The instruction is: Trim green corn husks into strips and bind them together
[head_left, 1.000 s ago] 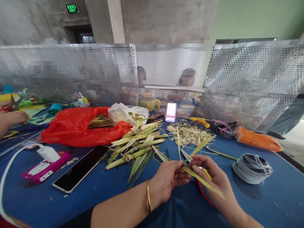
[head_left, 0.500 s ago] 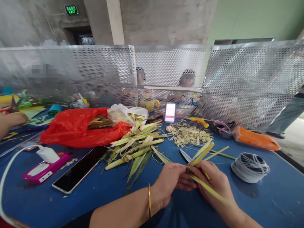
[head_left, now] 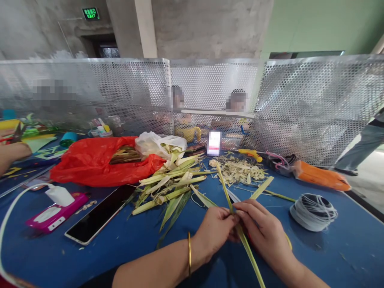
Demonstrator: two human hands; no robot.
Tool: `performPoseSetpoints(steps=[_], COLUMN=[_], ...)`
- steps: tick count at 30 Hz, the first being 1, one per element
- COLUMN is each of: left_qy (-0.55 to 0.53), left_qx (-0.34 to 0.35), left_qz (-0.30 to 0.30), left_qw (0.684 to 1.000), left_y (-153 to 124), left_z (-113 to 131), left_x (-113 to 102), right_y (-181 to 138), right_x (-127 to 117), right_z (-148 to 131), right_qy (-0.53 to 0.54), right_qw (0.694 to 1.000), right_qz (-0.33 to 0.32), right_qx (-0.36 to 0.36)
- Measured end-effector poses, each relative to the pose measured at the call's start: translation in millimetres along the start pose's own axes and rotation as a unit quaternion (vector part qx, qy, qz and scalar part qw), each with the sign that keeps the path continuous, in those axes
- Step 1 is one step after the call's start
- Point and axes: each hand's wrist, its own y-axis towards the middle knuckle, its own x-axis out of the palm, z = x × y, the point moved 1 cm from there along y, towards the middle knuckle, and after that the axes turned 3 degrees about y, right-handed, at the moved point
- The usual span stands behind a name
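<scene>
Between my two hands, narrow yellow-green leaf strips (head_left: 251, 256) cross at the fingertips. My left hand (head_left: 214, 230), with a gold bangle at its wrist, pinches the strips where they meet. From the other side my right hand (head_left: 264, 226) is closed on the same spot, thumb and fingers pressed together. One strip points up and away, another leans out to the right, and a long one hangs toward me. Scissors (head_left: 233, 196) lie behind and under my hands, mostly hidden. To the left is a pile of leaf stalks and husks (head_left: 171, 192).
A spool of pale cord (head_left: 313, 212) stands at right, near an orange packet (head_left: 321, 175). Shredded scraps (head_left: 240, 170) lie ahead. Leftward are a red plastic bag (head_left: 90, 164), a phone (head_left: 100, 214) and a magenta power strip (head_left: 57, 212). A perforated metal screen (head_left: 210, 80) borders the table.
The strips have turned in my fingers: one now points up to the left, and the long one swings down nearer the middle. My right hand has shifted slightly; both hands stay together.
</scene>
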Motion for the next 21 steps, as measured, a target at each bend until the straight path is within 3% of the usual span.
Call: performPoseSetpoints(steps=[8, 15, 21], left_qy=[-0.040, -0.029, 0.007], left_qx=[-0.032, -0.058, -0.077], left_qz=[0.004, -0.021, -0.070], left_qw=[0.999, 0.998, 0.995], left_y=[2, 1, 4], left_z=[5, 9, 12], left_x=[-8, -11, -19], right_y=[0, 9, 19], right_x=[-8, -16, -32], right_z=[-7, -4, -2], right_qy=[-0.190, -0.215, -0.211], right_qw=[0.965, 0.960, 0.949], right_qz=[-0.018, -0.022, -0.109], right_qx=[-0.182, -0.176, -0.206])
